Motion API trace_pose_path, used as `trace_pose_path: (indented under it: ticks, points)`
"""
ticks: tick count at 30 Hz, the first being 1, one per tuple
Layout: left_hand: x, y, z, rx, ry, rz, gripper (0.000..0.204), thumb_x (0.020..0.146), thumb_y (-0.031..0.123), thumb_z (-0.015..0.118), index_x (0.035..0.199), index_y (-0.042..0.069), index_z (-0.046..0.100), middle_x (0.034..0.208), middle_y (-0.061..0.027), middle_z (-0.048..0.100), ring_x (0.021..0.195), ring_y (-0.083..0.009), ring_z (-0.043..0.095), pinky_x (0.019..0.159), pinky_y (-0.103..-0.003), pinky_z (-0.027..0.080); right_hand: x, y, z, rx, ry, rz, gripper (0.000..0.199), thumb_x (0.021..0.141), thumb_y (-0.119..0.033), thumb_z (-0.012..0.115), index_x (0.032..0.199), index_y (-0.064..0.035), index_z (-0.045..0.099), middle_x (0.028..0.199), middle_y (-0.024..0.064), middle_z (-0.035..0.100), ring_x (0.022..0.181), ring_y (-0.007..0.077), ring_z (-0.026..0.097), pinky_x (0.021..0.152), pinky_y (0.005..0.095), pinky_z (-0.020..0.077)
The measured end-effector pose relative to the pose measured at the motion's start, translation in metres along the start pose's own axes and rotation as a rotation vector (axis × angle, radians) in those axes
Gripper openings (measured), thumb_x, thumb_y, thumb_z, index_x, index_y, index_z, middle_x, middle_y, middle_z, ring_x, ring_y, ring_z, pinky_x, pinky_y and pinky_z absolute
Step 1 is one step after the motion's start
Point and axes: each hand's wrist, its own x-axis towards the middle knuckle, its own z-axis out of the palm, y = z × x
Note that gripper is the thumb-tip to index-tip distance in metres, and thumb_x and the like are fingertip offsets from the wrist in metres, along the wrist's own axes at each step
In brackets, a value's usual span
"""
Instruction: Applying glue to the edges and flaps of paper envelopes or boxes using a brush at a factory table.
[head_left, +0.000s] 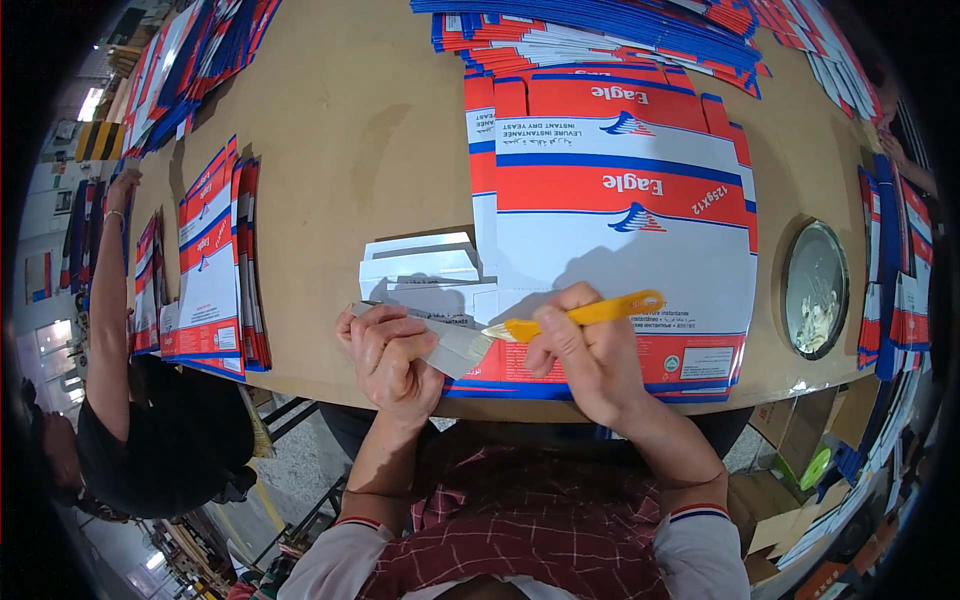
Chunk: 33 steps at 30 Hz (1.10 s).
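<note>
Both hands rest at the near edge of the brown table [380, 130]. Under them lies a big flat carton sheet [620, 250] in red, white and blue, topping a spread stack. Left hand [390, 355] presses the sheet's grey side flap [455, 350]; right hand [585, 355] is closed round a yellow-handled brush [585, 316], bristles on that flap. Right of them sits a round tin [815, 290]

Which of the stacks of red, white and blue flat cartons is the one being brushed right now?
The fanned stack of flat cartons directly before the person, under the yellow-handled brush in the right hand. The other stacks lie off to the left, right and far edge, untouched.
</note>
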Motion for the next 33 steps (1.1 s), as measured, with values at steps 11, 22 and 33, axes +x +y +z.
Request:
trace_pose_path:
  ticks: [11,22,33]
  points:
    - [-0.001,0.0,0.002,-0.021,0.013,-0.005,0.021,0.051,-0.005,0.052,0.066,0.009,0.053,0.073,-0.0032,0.056,0.079,-0.0242,0.055,0.089,-0.045,0.028,0.001,0.004,0.001,-0.009,-0.003,-0.049,0.024,0.095,-0.021,0.037,0.089,0.001,0.047,0.064,0.0073,0.058,0.056,0.0095,0.056,0.057,0.0198,0.0457]
    - [0.001,0.001,0.003,-0.03,0.03,-0.002,0.021,0.051,-0.005,0.051,0.066,0.009,0.053,0.072,-0.0032,0.056,0.078,-0.0241,0.055,0.088,-0.045,0.03,0.0,0.006,0.001,0.095,0.082,-0.095,0.029,0.095,-0.02,0.039,0.08,0.0011,0.052,0.061,0.0048,0.055,0.057,0.008,0.054,0.059,0.0208,0.0452]
    - [0.001,-0.001,0.001,-0.008,0.004,0.049,0.017,0.055,-0.002,0.061,0.068,0.007,0.052,0.072,-0.0065,0.056,0.076,-0.0267,0.055,0.077,-0.042,0.036,-0.004,0.014,-0.001,0.149,0.029,-0.206,0.012,0.091,-0.011,0.04,0.085,-0.0025,0.046,0.064,0.0047,0.055,0.057,0.0068,0.054,0.054,0.0207,0.0447]
